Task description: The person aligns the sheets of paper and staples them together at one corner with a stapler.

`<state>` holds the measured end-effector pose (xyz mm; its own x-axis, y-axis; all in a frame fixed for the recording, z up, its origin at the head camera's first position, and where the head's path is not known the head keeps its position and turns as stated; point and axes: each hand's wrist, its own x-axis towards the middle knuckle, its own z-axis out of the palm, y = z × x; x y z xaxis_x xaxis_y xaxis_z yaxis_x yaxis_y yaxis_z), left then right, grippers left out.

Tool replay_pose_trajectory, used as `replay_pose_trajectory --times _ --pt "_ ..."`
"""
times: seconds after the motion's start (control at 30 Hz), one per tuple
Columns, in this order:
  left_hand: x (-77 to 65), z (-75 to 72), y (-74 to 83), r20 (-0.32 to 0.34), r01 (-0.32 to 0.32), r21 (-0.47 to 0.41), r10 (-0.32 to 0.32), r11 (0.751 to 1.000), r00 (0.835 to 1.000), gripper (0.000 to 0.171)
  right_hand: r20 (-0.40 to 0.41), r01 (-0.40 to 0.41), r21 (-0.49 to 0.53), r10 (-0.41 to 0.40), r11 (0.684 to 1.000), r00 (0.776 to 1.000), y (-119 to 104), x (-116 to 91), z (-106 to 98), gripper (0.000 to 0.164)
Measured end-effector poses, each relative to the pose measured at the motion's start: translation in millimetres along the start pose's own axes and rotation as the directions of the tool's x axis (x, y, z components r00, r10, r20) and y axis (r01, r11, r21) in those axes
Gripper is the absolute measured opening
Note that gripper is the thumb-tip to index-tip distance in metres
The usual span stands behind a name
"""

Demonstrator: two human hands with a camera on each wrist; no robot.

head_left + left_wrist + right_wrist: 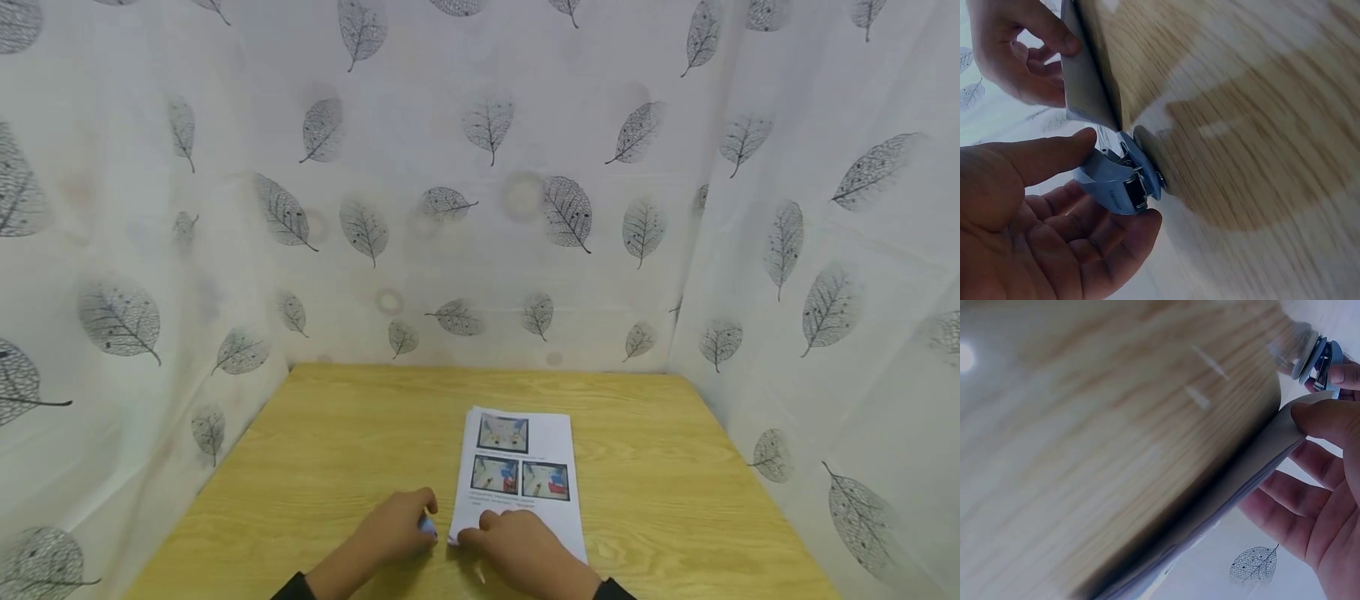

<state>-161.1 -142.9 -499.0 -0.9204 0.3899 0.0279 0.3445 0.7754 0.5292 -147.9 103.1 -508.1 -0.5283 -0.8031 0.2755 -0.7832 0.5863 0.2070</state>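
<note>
My left hand point(393, 527) grips a small light-blue stapler point(1110, 187) between thumb and fingertips, just above the wooden table. In the left wrist view its mouth stands close to the near corner of a stack of printed sheets point(547, 432); whether they touch I cannot tell. My right hand point(517, 546) pinches the near left part of that stack, thumb on one face and fingers on the other. Seen from the right wrist, the held edge of the sheets point(1260, 456) is lifted off the table, with the stapler point(1332, 356) beyond it.
The yellow wood-grain table point(360, 433) extends around the papers on both sides. A white curtain point(465, 267) with dark leaf prints encloses its back and sides. Several small photos point(502, 434) and lines of text are printed on the top sheet.
</note>
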Motion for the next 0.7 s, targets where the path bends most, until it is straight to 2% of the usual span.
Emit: replay_pose_trajectory --times 0.13,0.33,0.53,0.7 --pt "1.0 7.3 8.9 -0.009 -0.06 -0.023 0.06 0.998 0.998 0.031 0.001 0.029 -0.013 -0.029 1.0 1.0 -0.1 0.8 2.3 0.034" --pt "-0.2 7.5 19.4 -0.005 -0.098 -0.081 0.098 0.992 0.995 0.026 0.058 0.056 0.012 -0.056 0.998 0.997 -0.2 1.8 5.3 0.036" --pt "0.4 5.2 20.8 0.035 -0.064 -0.127 0.069 0.99 0.997 0.024 0.08 0.077 0.016 -0.078 0.997 0.994 -0.3 2.9 2.4 0.035" --pt "2.4 8.4 18.3 0.025 -0.038 -0.14 0.041 0.989 0.999 0.022 0.071 0.084 0.006 -0.084 0.996 0.994 -0.4 3.0 1.2 0.034"
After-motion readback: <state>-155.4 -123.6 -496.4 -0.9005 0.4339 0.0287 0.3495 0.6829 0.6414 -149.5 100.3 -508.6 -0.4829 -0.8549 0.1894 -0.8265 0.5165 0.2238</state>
